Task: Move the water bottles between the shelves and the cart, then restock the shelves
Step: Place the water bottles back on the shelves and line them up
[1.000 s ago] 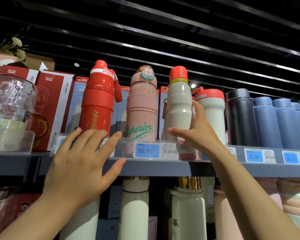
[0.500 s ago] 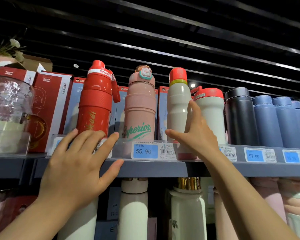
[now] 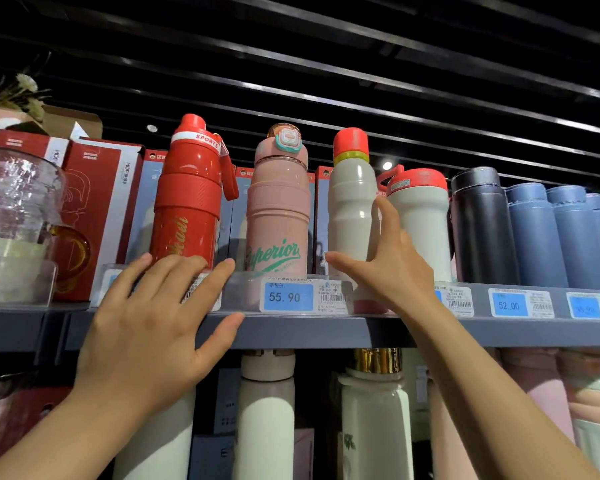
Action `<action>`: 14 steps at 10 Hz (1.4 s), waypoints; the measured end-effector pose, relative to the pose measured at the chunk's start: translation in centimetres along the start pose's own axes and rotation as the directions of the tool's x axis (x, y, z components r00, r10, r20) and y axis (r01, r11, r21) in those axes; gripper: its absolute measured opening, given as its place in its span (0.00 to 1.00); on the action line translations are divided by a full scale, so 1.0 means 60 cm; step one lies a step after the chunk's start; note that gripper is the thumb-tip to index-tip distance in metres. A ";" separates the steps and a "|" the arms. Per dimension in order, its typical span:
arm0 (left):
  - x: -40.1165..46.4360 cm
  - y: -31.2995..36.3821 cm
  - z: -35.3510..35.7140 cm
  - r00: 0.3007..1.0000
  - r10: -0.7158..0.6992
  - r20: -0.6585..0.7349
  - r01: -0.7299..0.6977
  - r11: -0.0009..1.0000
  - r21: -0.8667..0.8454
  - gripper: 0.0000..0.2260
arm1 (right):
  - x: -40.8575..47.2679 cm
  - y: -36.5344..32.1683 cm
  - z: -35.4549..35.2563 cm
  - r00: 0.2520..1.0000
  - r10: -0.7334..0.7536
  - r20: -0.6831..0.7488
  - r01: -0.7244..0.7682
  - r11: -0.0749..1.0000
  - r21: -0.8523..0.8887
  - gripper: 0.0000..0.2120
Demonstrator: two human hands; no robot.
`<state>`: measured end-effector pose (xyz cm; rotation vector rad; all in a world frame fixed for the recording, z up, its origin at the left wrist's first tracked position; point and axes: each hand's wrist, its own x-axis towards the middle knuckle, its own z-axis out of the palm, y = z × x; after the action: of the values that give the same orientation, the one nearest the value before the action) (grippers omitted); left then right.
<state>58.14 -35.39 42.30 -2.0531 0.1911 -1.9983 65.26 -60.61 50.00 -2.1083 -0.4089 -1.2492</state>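
In the head view, the white bottle [image 3: 352, 209] with the red cap is standing upright on the top shelf [image 3: 326, 329], long axis vertical, cap pointing up, between the pink bottle [image 3: 278, 216] and a shorter white bottle [image 3: 421, 223] with a wide red lid. Its body is smooth, glossy and ribbed in soft waves, with a yellow-green ring under the cap.

The right hand [image 3: 392, 271] is cupping the lower part of that white bottle, thumb reaching across its front and a finger lying up its right side; this grip is wrapping the bottle loosely. The left hand [image 3: 153, 327] is resting flat with straight, spread fingers on the clear plastic price rail [image 3: 243, 289], thumb on the grey shelf edge, holding nothing.

A glossy red sports bottle [image 3: 191, 199] with a strap is standing left of the pink one, which carries green script. To the right, a dark matte flask [image 3: 478, 226] and blue flasks [image 3: 561, 237] are lining up. Red boxes [image 3: 97, 202] are standing behind a glass jug [image 3: 14, 202]. More pale bottles are standing on the shelf below.
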 end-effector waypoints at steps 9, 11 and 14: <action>-0.002 0.003 -0.002 1.000 -0.010 -0.022 0.009 1.000 -0.017 0.24 | -0.001 -0.003 0.012 0.994 0.042 -0.102 -0.039 0.999 0.027 0.45; -0.002 0.003 -0.003 1.000 -0.016 -0.004 0.016 1.000 -0.027 0.24 | 0.001 -0.006 0.017 0.988 0.073 -0.136 -0.076 0.997 -0.017 0.49; -0.002 0.003 -0.002 1.000 -0.016 -0.002 0.016 1.000 -0.025 0.24 | -0.004 -0.003 0.016 0.990 0.032 -0.140 -0.031 0.999 0.007 0.43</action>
<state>58.01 -35.57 42.13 -2.0744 0.2017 -2.0177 65.66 -59.83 49.53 -2.0007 -0.3154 -1.3662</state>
